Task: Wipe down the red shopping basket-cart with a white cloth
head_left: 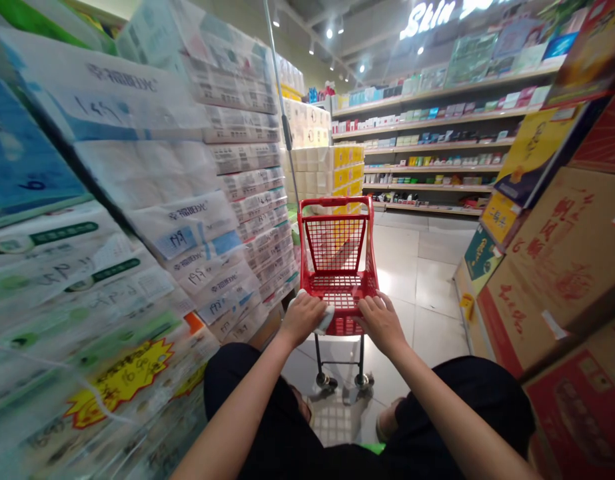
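Observation:
A small red shopping cart (337,283) with a mesh basket stands upright on its wheels in front of my knees. My left hand (306,316) is closed at the near left corner of its rim, with a crumpled white cloth (326,321) bunched under the fingers against the red plastic. It could also be a wipe; its folds hide the edge. At the near right corner, my right hand (380,319) curls its fingers over the rim. Nothing lies in the upper part of the basket that I can see.
Tall stacks of wrapped tissue packs (247,140) rise close on the left. Cardboard boxes (562,267) are piled along the right. Tiled floor (427,267) runs between them to shelves (427,143) of small boxed goods. A thin pole (286,127) stands beyond the cart.

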A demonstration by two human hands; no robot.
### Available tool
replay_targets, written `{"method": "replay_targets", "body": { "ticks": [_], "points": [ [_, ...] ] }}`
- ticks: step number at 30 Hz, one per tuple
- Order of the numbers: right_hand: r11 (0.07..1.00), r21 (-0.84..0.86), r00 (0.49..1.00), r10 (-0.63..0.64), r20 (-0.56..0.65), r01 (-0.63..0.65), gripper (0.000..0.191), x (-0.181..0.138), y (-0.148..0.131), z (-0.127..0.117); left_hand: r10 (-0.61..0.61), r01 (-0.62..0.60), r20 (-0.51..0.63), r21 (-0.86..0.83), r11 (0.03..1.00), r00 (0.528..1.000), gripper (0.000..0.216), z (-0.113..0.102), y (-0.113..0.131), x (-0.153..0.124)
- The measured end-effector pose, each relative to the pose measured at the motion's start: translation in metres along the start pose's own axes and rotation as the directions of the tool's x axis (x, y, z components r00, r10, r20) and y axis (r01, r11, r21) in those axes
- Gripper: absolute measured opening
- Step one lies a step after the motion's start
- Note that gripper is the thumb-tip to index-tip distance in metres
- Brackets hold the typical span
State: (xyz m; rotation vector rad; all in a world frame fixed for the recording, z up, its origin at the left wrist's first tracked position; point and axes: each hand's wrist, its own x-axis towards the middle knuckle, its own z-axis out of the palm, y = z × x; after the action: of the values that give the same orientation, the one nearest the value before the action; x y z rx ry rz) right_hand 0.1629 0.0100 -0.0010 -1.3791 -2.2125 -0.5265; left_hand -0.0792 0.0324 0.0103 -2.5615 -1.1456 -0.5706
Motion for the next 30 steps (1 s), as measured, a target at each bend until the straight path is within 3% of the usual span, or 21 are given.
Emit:
{"method": "replay_targets", "body": {
  "ticks": [10,16,20,23,27,30],
  "points": [
    [0.995,0.095,1.000,0.014,-0.025,-0.011,0.024,0.001,-0.020,-0.008,-0.082,0.086,-0.067,0.056,0.995,0.994,0.019,-0.004,-0.011,-0.013],
    [0.962,0.259,0.996,0.089,-0.008,-0.084,0.045,0.001,-0.025,-0.020,-0.171,0.175,-0.124,0.023,0.984,0.978,0.017,0.004,0.018,-0.002],
    [0.938,0.323,0.992,0.129,0.009,-0.125,0.050,0.001,-0.023,-0.018,-0.185,0.175,-0.102,-0.092,0.980,0.978,0.015,0.018,0.063,0.021],
    [0.920,0.371,0.992,0.123,0.029,-0.125,0.044,0.000,-0.016,-0.018,-0.173,0.148,-0.079,-0.255,0.956,0.982,0.027,0.017,0.088,0.036],
    [0.899,0.423,0.993,0.116,0.022,-0.115,0.042,0.001,0.001,-0.030,-0.124,0.044,-0.118,-0.525,0.850,0.985,0.044,-0.004,0.081,0.038],
    [0.940,0.327,0.991,0.123,-0.048,-0.101,0.040,0.006,0.003,-0.037,-0.242,0.099,-0.213,-0.522,0.847,0.947,0.034,-0.017,0.060,0.033]
  ]
}}
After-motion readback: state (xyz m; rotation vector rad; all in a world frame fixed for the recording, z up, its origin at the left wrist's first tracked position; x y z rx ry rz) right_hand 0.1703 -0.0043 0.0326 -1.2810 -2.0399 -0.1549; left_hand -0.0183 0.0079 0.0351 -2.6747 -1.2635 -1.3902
